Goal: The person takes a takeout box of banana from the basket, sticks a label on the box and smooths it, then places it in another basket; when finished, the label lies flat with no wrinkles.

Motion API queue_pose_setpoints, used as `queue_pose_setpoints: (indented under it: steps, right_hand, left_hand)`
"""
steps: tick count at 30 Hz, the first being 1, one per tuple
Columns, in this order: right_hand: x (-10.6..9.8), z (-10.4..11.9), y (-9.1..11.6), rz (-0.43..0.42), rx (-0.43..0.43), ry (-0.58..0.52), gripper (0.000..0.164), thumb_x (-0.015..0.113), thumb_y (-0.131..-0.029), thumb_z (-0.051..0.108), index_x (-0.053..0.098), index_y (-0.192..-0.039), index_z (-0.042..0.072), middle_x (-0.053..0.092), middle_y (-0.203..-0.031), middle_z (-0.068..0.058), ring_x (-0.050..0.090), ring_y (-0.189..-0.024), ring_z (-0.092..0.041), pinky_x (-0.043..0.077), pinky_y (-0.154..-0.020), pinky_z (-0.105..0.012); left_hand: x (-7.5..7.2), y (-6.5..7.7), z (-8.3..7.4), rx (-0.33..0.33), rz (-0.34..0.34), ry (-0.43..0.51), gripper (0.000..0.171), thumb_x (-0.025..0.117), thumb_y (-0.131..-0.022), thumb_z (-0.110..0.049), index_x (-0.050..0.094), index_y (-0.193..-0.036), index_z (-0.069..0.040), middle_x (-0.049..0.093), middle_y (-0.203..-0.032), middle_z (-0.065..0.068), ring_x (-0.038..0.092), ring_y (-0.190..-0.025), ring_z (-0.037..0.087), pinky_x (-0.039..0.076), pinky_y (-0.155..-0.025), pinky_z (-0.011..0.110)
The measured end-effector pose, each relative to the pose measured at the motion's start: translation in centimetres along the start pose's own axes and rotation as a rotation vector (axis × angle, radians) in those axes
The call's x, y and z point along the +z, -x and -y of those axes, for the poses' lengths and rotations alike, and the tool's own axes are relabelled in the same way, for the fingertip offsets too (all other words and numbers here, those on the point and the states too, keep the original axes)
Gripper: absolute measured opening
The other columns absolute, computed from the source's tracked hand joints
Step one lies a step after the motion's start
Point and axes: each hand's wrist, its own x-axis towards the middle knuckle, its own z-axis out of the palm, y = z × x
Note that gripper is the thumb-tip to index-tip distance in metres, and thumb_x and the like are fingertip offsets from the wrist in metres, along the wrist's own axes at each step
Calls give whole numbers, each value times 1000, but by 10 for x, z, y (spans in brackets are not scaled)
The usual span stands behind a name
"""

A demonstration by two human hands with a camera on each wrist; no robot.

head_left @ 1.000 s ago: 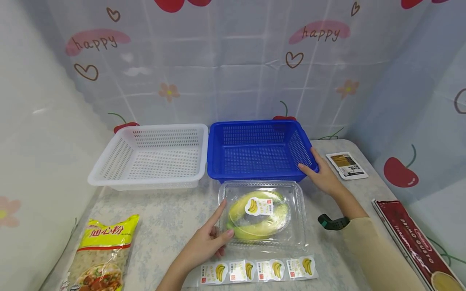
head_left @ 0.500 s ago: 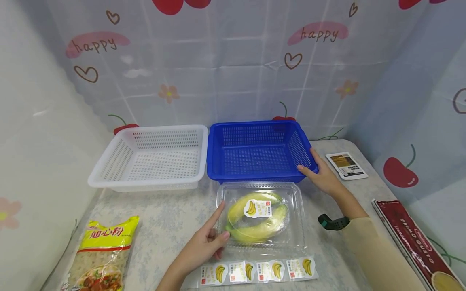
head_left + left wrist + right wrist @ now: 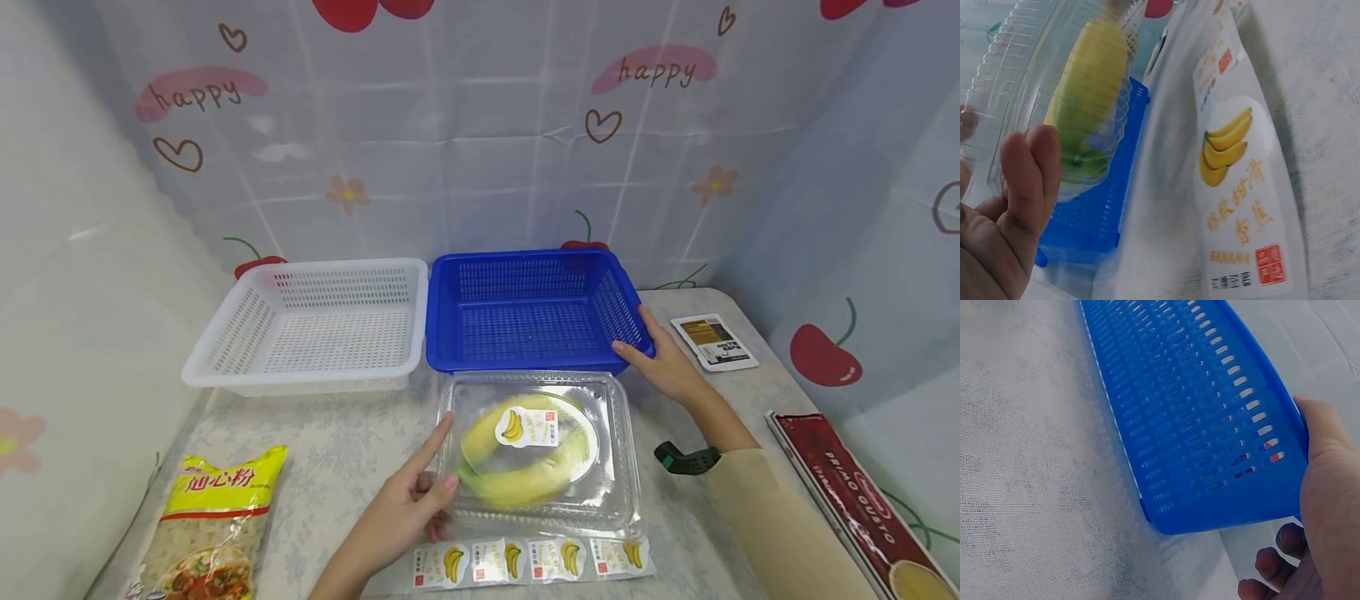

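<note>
My left hand [image 3: 393,517] holds the left edge of a clear plastic clamshell box [image 3: 618,467], thumb and index finger on its lid. Inside lie yellow-green bananas [image 3: 517,487], and a banana sticker [image 3: 527,427] is on the lid. In the left wrist view, curled fingers [image 3: 1025,169] show beside the box [image 3: 1016,69]. My right hand [image 3: 667,358] grips the front right corner of a blue basket [image 3: 525,363], its thumb over the rim; the right wrist view shows the basket wall [image 3: 1210,412] in that grip. A strip of banana stickers [image 3: 532,561] lies before the box.
A white basket [image 3: 300,379] stands left of the blue one. A yellow-topped pasta bag [image 3: 213,525] lies at the front left. To the right are a small white packet [image 3: 716,342] and a red spaghetti pack [image 3: 855,492]. A patterned curtain [image 3: 487,150] hangs behind.
The clear box has shifted slightly left and toward me, looks larger and now overlaps the sticker strip's far edge. My left hand has moved a little left with it. The right hand stays put.
</note>
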Motion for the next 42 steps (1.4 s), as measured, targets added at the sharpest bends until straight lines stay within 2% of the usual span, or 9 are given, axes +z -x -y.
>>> queue_pose_setpoints:
  steps: [6,10,15,19,23,28,32,37,42]
  right_hand:
    - [0,1,0,-5,2,6,94,56,-100,44,-12,-159,17,-2,-166,-21,12,-150,-50,18,-116,-67]
    - [0,2,0,-6,11,8,95,55,-99,48,-12,-159,17,-1,-166,-22,15,-149,-51,19,-116,-67]
    - [0,2,0,-1,16,7,97,55,-98,51,-12,-159,17,1,-166,-23,18,-148,-51,20,-116,-67]
    - [-1,1,-1,0,19,17,98,56,-98,52,-12,-159,17,1,-165,-23,17,-148,-50,19,-116,-67]
    - [-2,0,-3,1,24,25,97,56,-98,50,-12,-159,17,-1,-166,-22,16,-149,-51,19,-116,-68]
    - [-2,-1,-5,6,20,24,100,56,-97,55,-12,-159,17,-2,-166,-21,17,-148,-51,21,-115,-67]
    - [-2,-2,-4,11,16,36,99,54,-97,55,-13,-159,17,-2,-166,-22,16,-148,-51,20,-116,-67]
    - [-3,-1,-2,16,28,49,98,53,-98,55,-14,-159,18,-2,-166,-21,13,-150,-49,18,-117,-66]
    - [-1,0,-2,13,43,41,100,55,-96,56,-13,-159,20,-3,-167,-19,11,-150,-48,18,-117,-65]
  left_hand:
    - [-9,2,-19,42,-47,-4,64,55,-102,-34,21,-152,-53,56,-72,11,62,-57,19,58,-54,40]
    - [-16,0,-31,53,-80,-16,64,56,-102,-34,21,-152,-54,55,-71,12,61,-55,20,57,-54,39]
    - [-25,-7,-44,57,-132,-35,64,57,-101,-35,22,-151,-57,54,-72,14,62,-56,24,57,-55,38]
    - [-32,-17,-55,78,-149,-30,63,56,-102,-35,22,-150,-57,54,-75,17,62,-57,27,57,-56,39]
    - [-39,-30,-63,103,-145,1,62,55,-102,-37,22,-151,-56,53,-75,18,60,-56,26,56,-55,39]
    - [-45,-54,-70,132,-142,32,61,55,-102,-38,23,-151,-54,52,-67,15,56,-54,21,54,-51,36]
    - [-48,-73,-78,151,-150,7,61,54,-102,-39,23,-151,-55,53,-65,13,55,-54,21,52,-50,33]
    - [-52,-95,-86,155,-154,-19,60,54,-102,-38,23,-150,-57,55,-69,13,55,-56,22,50,-50,31]
    - [-57,-118,-93,114,-154,-36,57,53,-102,-40,24,-148,-60,55,-74,12,55,-61,22,47,-50,29]
